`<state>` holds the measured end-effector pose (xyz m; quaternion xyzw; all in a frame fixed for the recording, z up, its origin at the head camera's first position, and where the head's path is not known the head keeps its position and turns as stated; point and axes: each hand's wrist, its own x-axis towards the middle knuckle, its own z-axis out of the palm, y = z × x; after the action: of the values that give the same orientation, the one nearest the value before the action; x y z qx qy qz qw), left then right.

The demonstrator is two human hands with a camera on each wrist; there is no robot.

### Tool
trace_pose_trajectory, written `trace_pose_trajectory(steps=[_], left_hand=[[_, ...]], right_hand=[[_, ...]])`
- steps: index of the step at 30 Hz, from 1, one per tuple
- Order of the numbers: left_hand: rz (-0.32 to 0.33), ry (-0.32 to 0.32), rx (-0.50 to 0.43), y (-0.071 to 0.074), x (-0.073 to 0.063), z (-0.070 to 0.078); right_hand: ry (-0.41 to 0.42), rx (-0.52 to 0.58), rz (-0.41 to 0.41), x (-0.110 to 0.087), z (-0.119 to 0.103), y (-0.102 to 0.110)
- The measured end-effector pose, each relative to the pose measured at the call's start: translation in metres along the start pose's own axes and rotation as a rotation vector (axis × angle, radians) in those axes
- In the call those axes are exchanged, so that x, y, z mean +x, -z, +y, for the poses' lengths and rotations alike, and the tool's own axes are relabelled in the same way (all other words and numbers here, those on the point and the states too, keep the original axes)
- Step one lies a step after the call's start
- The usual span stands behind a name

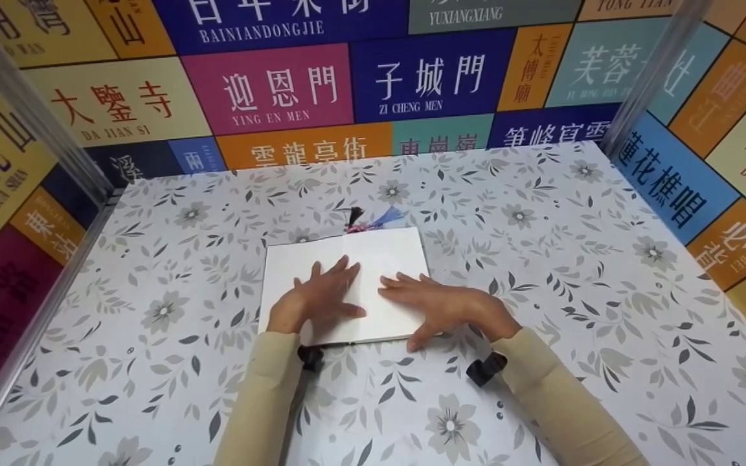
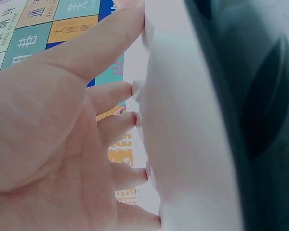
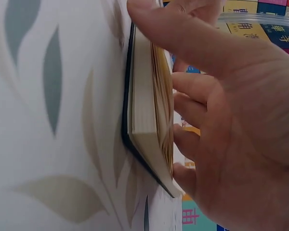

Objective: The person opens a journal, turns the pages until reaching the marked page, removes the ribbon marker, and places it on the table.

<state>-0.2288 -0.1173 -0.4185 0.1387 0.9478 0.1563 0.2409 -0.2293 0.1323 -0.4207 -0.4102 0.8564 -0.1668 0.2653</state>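
Observation:
An open book (image 1: 373, 259) with blank white pages lies on the table, its dark cover showing along the edges. My left hand (image 1: 321, 294) presses on the left page with fingers spread, the thumb pointing toward the middle fold. In the left wrist view, the straight fingertips of that hand meet the paper. My right hand (image 1: 434, 303) rests on the right page, fingers pointing inward and thumb near the lower edge. The right wrist view shows the thick page block (image 3: 144, 96) side-on, with the fingertips at its top surface. Pink, blue and black tassels (image 1: 373, 220) stick out beyond the book's top edge.
The table (image 1: 166, 388) wears a white cloth printed with grey flowers and leaves. Panels of coloured sign blocks (image 1: 269, 84) stand behind and at both sides, with clear posts (image 1: 655, 77) at the back corners. Both wrists carry black camera mounts (image 1: 486, 369).

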Motion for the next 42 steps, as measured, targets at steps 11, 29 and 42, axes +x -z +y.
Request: trace_pose_trajectory(steps=[11,29,42], left_hand=[[0.014,0.009,0.015,0.000,0.001,0.002],[0.021,0.003,0.029,-0.002,0.003,0.001],[0.009,-0.005,0.001,0.000,0.001,0.000]], right_hand=[[0.011,0.047,-0.021,-0.001,0.006,0.002],[0.006,0.126,-0.059,-0.008,0.015,0.008],[-0.017,0.270,0.262,-0.008,0.029,0.011]])
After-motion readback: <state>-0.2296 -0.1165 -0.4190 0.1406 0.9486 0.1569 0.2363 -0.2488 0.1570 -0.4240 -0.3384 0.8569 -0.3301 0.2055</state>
